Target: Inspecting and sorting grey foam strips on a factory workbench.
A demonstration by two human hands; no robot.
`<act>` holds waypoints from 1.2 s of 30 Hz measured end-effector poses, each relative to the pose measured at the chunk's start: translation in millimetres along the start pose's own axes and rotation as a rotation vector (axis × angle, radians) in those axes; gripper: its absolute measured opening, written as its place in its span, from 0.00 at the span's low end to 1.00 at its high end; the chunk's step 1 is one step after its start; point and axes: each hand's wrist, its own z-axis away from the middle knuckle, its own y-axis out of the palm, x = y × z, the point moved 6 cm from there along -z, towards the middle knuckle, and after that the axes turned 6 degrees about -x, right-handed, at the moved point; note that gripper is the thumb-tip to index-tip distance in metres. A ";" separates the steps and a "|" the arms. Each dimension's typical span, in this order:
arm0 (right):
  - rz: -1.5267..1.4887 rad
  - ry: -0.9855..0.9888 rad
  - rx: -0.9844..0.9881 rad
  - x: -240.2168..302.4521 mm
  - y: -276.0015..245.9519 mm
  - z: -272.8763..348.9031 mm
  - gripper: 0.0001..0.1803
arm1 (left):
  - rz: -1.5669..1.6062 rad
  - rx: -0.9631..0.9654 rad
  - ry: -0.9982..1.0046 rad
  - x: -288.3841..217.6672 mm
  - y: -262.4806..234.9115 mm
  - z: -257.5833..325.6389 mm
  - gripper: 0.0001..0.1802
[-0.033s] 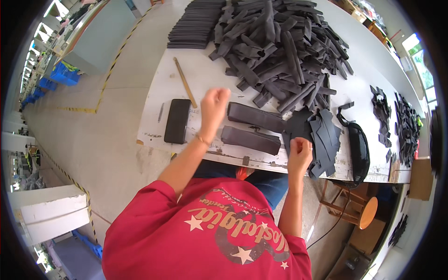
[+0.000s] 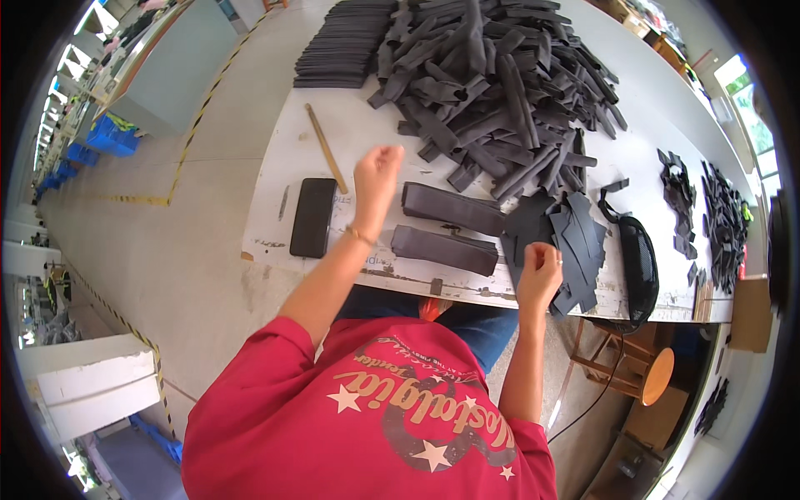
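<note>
My left hand (image 2: 378, 173) hovers over the table, left of two flat dark grey fabric strip stacks. Its fingers are curled closed, and whatever they may hold is hidden. The far strip stack (image 2: 454, 208) and the near strip stack (image 2: 444, 249) lie side by side, slightly slanted. My right hand (image 2: 540, 272) is closed in a pinch above the left part of a spread of dark flat cut pieces (image 2: 581, 246). I cannot make out anything between its fingers.
A big heap of dark folded strips (image 2: 500, 92) covers the far table, beside a neat row of strips (image 2: 343, 50). To the left lie a black phone-like case (image 2: 314, 217) and a wooden stick (image 2: 325, 148). A black mesh-covered object (image 2: 640, 271) sits right. A wooden stool (image 2: 657, 377) stands below.
My left hand has moved slightly away from me, and my right hand slightly to the right. The whole view has shifted a little; the strip stacks lie as before.
</note>
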 end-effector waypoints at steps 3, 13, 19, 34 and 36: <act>0.173 -0.079 -0.074 -11.2 -12.0 -26.2 0.05 | 0.154 -0.015 -0.165 11.1 29.4 -43.6 0.20; 0.103 -0.113 -0.037 10.9 -24.4 -46.8 0.05 | 0.328 0.193 -0.625 55.4 91.2 -54.5 0.14; -0.625 0.214 0.153 54.0 20.0 -15.8 0.05 | 0.753 0.419 -0.769 3.5 89.6 1.1 0.06; -1.018 0.379 0.151 101.8 24.6 -8.4 0.06 | 0.994 0.555 -0.599 -48.3 59.5 73.9 0.11; -1.008 0.369 0.154 99.2 22.1 -10.7 0.06 | 0.982 0.542 -0.601 -45.4 58.7 74.3 0.11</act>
